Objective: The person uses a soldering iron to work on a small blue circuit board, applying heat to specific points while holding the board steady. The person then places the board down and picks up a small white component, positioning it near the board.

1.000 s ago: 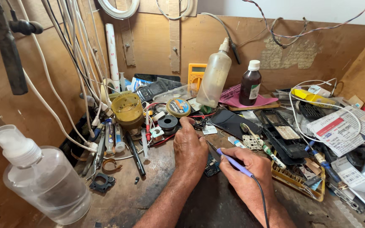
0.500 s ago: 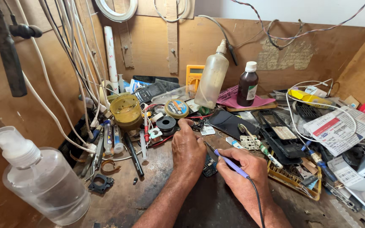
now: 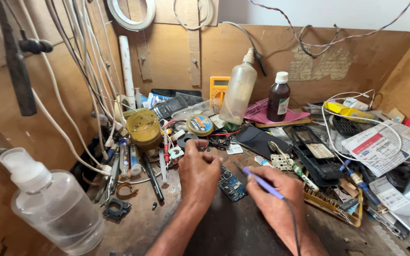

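Note:
My left hand (image 3: 198, 171) rests on the dark workbench, fingers curled, its fingertips pressing on the left edge of a small blue circuit board (image 3: 232, 185). My right hand (image 3: 277, 201) grips a thin purple-handled soldering iron (image 3: 262, 183) like a pen. Its tip points up-left, just above the board's upper right corner. The iron's dark cord (image 3: 291, 223) runs back over my right wrist. Part of the board is hidden under my left fingers.
A clear plastic bottle (image 3: 53, 208) stands near left. Behind are a yellow tin (image 3: 143, 127), a round solder reel (image 3: 200, 124), a squeeze bottle (image 3: 238, 90), a brown bottle (image 3: 278, 97), a yellow multimeter (image 3: 218, 87), phone parts (image 3: 312, 151), newspaper (image 3: 380, 144) and hanging white cables (image 3: 79, 71).
My head has tilted slightly, shifting the view. Both hands stay over the board; the iron's tip has moved only a little.

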A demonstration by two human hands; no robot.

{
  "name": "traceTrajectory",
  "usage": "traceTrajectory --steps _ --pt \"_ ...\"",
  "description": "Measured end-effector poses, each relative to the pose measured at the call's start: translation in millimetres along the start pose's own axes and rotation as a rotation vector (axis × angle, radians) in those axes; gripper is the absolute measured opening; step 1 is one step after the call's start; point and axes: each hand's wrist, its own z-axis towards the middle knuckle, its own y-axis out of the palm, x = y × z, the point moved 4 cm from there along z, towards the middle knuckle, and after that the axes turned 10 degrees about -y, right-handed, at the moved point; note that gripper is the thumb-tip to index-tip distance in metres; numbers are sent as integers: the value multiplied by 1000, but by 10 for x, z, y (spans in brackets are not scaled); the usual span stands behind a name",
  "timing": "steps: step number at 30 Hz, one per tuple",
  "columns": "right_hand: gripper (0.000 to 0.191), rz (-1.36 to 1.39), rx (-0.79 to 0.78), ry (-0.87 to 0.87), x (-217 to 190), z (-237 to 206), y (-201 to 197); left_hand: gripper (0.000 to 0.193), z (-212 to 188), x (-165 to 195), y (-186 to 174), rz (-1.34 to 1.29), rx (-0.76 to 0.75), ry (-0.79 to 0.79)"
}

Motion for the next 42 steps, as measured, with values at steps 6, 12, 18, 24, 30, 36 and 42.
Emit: traceTrajectory --steps 6,12,18,24,30,36,42 --pt "22 152 71 81 123 -38 -5 45 -62 -270 -89 -386 -194 -209" --pt "22 319 78 111 120 24 -6 35 0 -464 -89 -457 -194 -163" --pt "20 219 98 162 184 -224 -358 30 -75 -504 -45 -361 -189 -118" --pt "14 -176 57 60 301 -835 -778 21 -115 -447 -61 -301 -183 -136" --pt "18 -247 7 178 456 -1007 -858 18 -139 -419 -89 -264 -153 -135" --pt "21 -255 43 189 386 -874 -882 16 -96 -308 -75 -309 -141 -1" --pt "26 -177 141 130 -50 -652 -919 21 -87 -319 -129 -271 -69 77"
